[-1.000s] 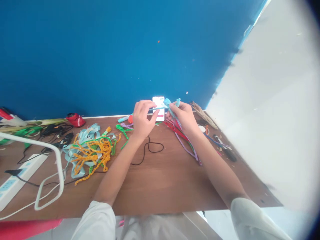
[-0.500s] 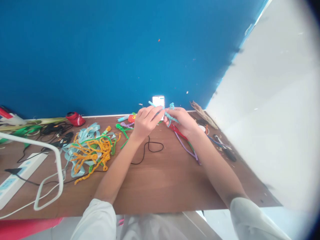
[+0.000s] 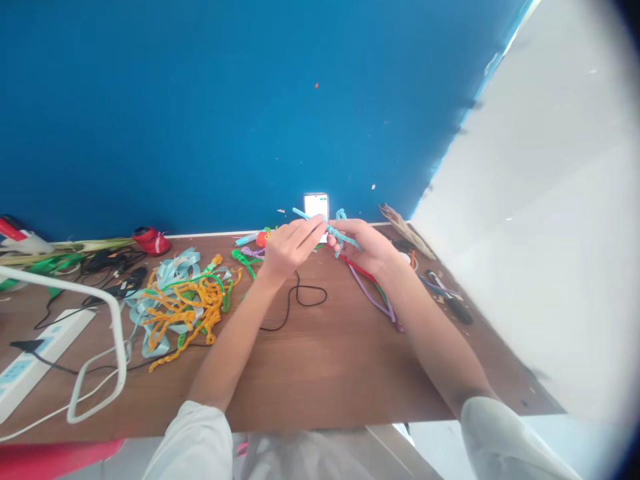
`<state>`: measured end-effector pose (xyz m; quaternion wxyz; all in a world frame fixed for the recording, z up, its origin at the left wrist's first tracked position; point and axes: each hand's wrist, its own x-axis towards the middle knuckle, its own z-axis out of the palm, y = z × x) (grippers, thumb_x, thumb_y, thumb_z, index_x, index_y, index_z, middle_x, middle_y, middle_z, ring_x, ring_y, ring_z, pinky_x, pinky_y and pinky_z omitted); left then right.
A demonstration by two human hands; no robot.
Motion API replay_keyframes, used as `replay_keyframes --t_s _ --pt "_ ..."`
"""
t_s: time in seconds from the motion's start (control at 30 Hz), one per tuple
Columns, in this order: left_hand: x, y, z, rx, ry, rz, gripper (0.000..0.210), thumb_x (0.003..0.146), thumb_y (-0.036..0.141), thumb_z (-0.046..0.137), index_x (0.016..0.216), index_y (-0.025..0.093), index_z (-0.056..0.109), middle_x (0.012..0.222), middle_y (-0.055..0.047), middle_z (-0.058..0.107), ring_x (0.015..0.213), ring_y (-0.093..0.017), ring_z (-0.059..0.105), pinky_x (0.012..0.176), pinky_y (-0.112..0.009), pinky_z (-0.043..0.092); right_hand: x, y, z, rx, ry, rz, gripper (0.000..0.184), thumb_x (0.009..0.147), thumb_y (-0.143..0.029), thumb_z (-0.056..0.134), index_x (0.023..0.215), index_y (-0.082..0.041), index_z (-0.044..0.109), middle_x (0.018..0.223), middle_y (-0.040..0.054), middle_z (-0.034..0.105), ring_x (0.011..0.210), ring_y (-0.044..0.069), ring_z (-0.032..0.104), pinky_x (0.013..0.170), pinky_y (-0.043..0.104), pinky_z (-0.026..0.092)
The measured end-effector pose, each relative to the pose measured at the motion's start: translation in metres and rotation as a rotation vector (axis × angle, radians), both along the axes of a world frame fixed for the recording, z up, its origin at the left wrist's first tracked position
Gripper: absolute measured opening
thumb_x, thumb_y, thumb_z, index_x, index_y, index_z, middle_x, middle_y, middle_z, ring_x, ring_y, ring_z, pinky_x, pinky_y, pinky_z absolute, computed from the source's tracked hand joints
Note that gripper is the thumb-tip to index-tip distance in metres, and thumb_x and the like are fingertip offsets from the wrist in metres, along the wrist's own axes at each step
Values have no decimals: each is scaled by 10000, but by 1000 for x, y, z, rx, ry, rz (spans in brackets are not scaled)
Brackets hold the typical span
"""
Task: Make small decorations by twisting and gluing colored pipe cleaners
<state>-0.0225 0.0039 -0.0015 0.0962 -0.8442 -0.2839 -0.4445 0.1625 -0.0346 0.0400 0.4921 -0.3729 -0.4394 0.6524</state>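
My left hand [image 3: 293, 245] is closed, its fingers pinching a light blue pipe cleaner [image 3: 348, 238] in front of the phone. A straight light blue end [image 3: 301, 213] sticks out past those fingers to the upper left; whether it is a separate piece I cannot tell. On the other side, my right hand [image 3: 367, 243] curls its fingers around the same pipe cleaner, which looks twisted there, with a small loop standing up. Behind both hands a phone [image 3: 316, 203] with a lit screen leans on the blue wall, partly covered.
Orange pipe cleaners [image 3: 200, 300] and pale blue ribbon [image 3: 159, 333] lie heaped at left, near a white power strip [image 3: 47, 353] and a white tubular frame [image 3: 119, 333]. A black cable [image 3: 305, 305] loops mid-table. Purple stems [image 3: 367, 290] and a black-handled tool [image 3: 457, 308] lie at right.
Both hands stay together at the phone and have shifted only slightly. The straight light blue end now reaches a little farther left and lower. The grips look the same.
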Motion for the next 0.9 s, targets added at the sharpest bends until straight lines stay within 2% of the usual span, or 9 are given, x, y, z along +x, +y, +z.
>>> replay_keyframes --t_s 0.13,0.33,0.43,0.53,0.67,0.8,0.9 --pt "-2 4 -3 37 6 12 266 984 302 516 1152 262 718 1172 -122 736 996 -223 706 810 -368 528 2 1 0 26 -4 11 172 809 -252 676 682 -139 652 648 22 593 576 103 502 549 247 406" --pt "-3 8 -7 77 -29 40 262 987 285 506 1123 257 728 1087 -109 755 890 -191 707 738 -323 495 -1 2 -4 58 17 1 173 791 -258 681 675 -136 644 639 8 591 568 94 510 549 239 397" --pt "0 8 -10 65 -58 57 276 994 297 490 1127 242 726 1056 -114 753 895 -186 705 744 -308 487 -6 4 -8 73 53 -33 246 782 -347 738 677 -151 633 634 -4 592 562 89 509 549 234 400" --pt "2 9 -13 143 -97 103 280 996 277 481 1103 225 735 1027 -106 753 901 -177 699 755 -294 480 -10 5 -11 124 71 -54 341 725 -452 810 708 -167 624 650 -8 611 572 90 512 563 235 412" --pt "3 11 -14 207 -129 139 295 1005 244 450 1039 218 742 999 -95 749 914 -170 687 775 -290 473 -12 5 -11 178 62 -19 377 677 -472 845 787 -180 633 675 -11 647 598 102 541 601 245 441" --pt "5 10 -11 190 -123 167 307 1015 248 423 998 213 728 974 -80 735 902 -162 670 782 -278 462 -12 7 -14 195 46 13 385 678 -468 841 804 -186 612 694 -13 659 613 103 562 639 253 460" --pt "10 10 -9 128 -121 191 292 1018 263 424 968 206 706 960 -74 721 890 -170 639 786 -287 436 -13 8 -17 219 60 -18 384 685 -459 834 839 -202 594 682 -31 648 612 108 573 631 251 464"
